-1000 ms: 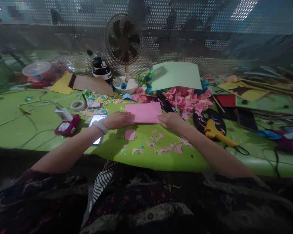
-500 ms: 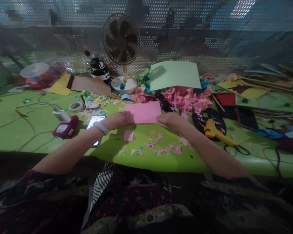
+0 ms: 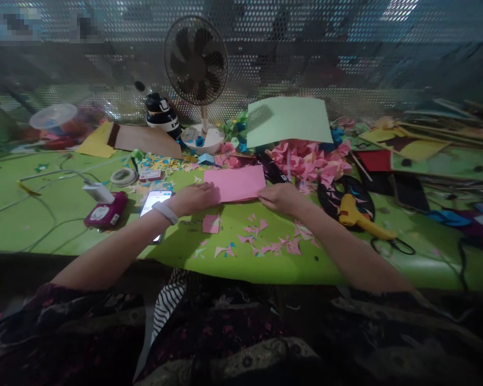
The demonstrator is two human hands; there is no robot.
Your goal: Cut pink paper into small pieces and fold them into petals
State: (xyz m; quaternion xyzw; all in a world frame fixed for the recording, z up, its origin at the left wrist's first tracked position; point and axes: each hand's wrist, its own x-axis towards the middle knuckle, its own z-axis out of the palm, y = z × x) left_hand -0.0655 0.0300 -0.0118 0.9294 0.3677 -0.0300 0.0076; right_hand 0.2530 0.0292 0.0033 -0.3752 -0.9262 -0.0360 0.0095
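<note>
A pink paper sheet (image 3: pixel 236 184), which looks folded or layered along its near edge, lies on the green table between my hands. My left hand (image 3: pixel 198 197) is at its left end, fingers close together on the paper's edge. At the lower right corner, my right hand (image 3: pixel 279 198) pinches the paper between thumb and fingers. A small pink square (image 3: pixel 211 224) and several pink scraps (image 3: pixel 282 246) lie nearer the table's front edge. A lit phone (image 3: pixel 155 206) is partly under my left forearm.
Behind stand a fan (image 3: pixel 196 67), a bottle (image 3: pixel 163 115) and a light green sheet (image 3: pixel 288 122) over pink paper pieces (image 3: pixel 317 162). A yellow glue gun (image 3: pixel 358 219) lies right, a purple device (image 3: pixel 106 210) left, beside a tape roll (image 3: pixel 123 177).
The view has shifted slightly. The near edge of the pink sheet now shows a slight gap between layers by my right hand. Both hands stay at the same ends of it.
</note>
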